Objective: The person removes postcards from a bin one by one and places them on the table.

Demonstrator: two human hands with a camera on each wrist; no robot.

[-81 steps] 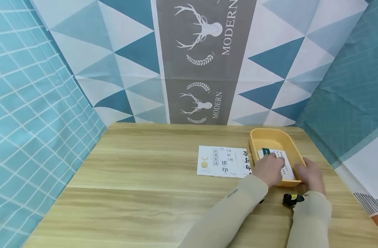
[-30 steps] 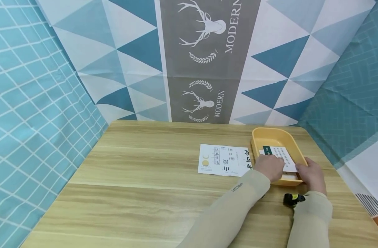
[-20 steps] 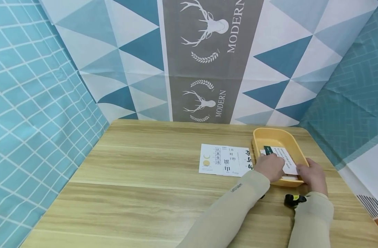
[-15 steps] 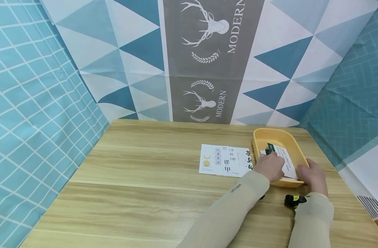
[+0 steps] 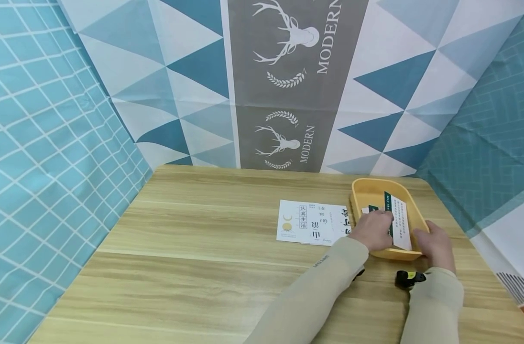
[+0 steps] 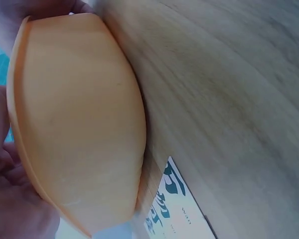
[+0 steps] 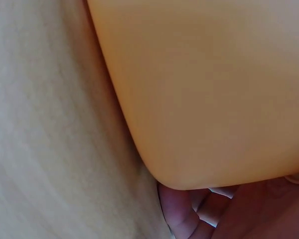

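My left hand reaches over the near left rim of a yellow plastic tray and pinches a white card with a dark green strip. The card stands tilted inside the tray. Part of another green-edged card shows beneath that hand. At the tray's near right corner, my right hand grips the rim. In the right wrist view its fingertips sit by the tray's lower edge. The left wrist view shows the tray's outer wall, with the left hand partly in view.
Several overlapping printed white cards lie on the wooden table, just left of the tray. A patterned cloth hangs behind the table, and blue tiled cloth hangs at the left.
The pinched card has turned steeper and shifted right, away from the card under it. My left hand has moved slightly left over the last half second. The right hand keeps its place on the tray.
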